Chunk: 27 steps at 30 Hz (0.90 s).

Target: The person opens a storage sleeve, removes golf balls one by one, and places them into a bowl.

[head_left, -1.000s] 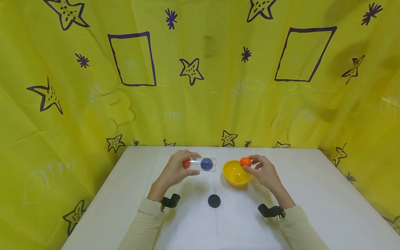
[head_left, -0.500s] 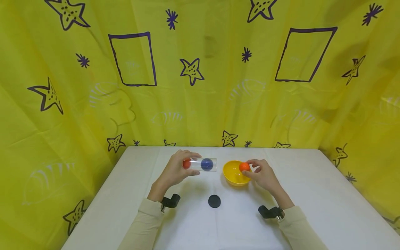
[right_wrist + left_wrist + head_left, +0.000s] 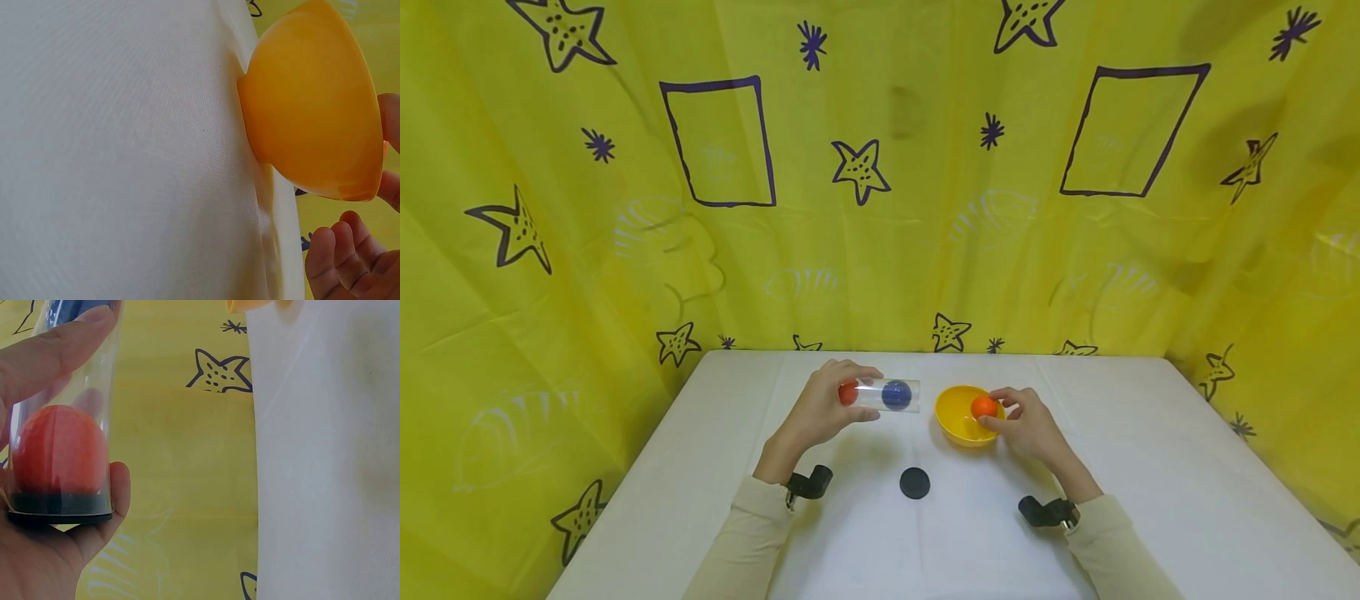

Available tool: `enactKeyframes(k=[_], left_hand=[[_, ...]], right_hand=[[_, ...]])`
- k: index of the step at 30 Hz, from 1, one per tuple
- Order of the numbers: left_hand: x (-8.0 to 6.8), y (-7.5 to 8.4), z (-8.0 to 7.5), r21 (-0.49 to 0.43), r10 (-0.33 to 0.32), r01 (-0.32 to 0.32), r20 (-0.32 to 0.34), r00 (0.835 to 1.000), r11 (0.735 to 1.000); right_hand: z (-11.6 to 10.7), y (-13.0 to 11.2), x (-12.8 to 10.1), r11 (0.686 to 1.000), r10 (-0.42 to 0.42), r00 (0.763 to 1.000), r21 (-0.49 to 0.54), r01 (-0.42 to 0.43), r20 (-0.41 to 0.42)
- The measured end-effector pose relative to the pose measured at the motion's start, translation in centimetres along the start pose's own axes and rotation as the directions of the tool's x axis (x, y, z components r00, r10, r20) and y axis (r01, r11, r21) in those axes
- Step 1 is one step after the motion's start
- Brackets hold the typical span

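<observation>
Right hand (image 3: 1028, 425) pinches an orange ball (image 3: 983, 407) low inside the yellow bowl (image 3: 951, 421), not yet released, while left hand (image 3: 820, 408) grips the clear tube (image 3: 886, 394), two balls left inside.

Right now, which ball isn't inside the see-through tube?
The orange ball pinched by the right hand over the yellow bowl; the others sit inside the tube.
</observation>
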<state>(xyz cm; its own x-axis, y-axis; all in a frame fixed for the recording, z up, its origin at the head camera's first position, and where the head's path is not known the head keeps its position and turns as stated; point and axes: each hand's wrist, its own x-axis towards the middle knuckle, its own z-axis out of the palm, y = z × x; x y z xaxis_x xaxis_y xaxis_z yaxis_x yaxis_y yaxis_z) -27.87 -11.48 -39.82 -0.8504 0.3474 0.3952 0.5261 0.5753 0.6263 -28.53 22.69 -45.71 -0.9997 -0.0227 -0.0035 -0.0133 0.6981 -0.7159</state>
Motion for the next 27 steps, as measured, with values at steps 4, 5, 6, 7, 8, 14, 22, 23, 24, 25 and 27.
enactKeyframes(k=[4, 5, 6, 7, 8, 14, 22, 23, 24, 25, 27], left_hand=[[0.1, -0.1, 0.1, -0.001, 0.006, -0.006, 0.000, 1.000, 1.000], [0.1, -0.1, 0.1, -0.001, 0.006, -0.006, 0.000, 1.000, 1.000], [0.1, -0.1, 0.1, -0.003, 0.005, -0.005, 0.000, 1.000, 1.000], [0.1, -0.1, 0.1, -0.004, 0.003, -0.003, 0.001, 1.000, 1.000], [0.1, -0.1, 0.1, -0.005, 0.001, -0.001, 0.002, 1.000, 1.000], [0.1, -0.2, 0.2, 0.004, -0.003, 0.003, 0.002, 1.000, 1.000], [0.0, -0.2, 0.2, 0.008, -0.004, 0.004, 0.007, 1.000, 1.000], [0.0, -0.2, 0.2, 0.008, -0.005, 0.005, 0.007, 1.000, 1.000], [0.0, -0.2, 0.2, 0.008, -0.006, 0.006, 0.008, 1.000, 1.000], [0.0, -0.2, 0.2, 0.007, -0.006, 0.006, 0.008, 1.000, 1.000], [0.0, -0.2, 0.2, 0.007, -0.007, 0.007, 0.007, 1.000, 1.000]], right_hand=[[0.1, 0.1, 0.0, 1.000, 0.017, 1.000, -0.001, -0.017, 0.006], [0.1, 0.1, -0.1, 1.000, 0.018, 1.000, 0.001, -0.018, 0.006], [0.1, 0.2, -0.1, 1.000, 0.015, 1.000, 0.003, -0.015, 0.007], [0.1, 0.2, 0.0, 1.000, 0.013, 1.000, 0.007, -0.014, 0.004], [0.1, 0.2, 0.0, 1.000, 0.009, 1.000, 0.013, -0.009, -0.001], [-0.1, 0.2, 0.2, 0.999, -0.022, 0.999, 0.041, 0.023, -0.035], [-0.4, -0.2, 0.0, 0.996, -0.054, 0.998, 0.072, 0.057, -0.044], [-0.5, -0.3, 0.0, 0.995, -0.061, 0.997, 0.070, 0.064, -0.048], [-0.7, -0.4, 0.0, 0.995, -0.067, 0.996, 0.067, 0.070, -0.053], [-0.8, -0.4, 0.0, 0.995, -0.072, 0.996, 0.062, 0.076, -0.058], [-1.0, -0.7, -0.1, 0.995, -0.078, 0.995, 0.053, 0.081, -0.064]])
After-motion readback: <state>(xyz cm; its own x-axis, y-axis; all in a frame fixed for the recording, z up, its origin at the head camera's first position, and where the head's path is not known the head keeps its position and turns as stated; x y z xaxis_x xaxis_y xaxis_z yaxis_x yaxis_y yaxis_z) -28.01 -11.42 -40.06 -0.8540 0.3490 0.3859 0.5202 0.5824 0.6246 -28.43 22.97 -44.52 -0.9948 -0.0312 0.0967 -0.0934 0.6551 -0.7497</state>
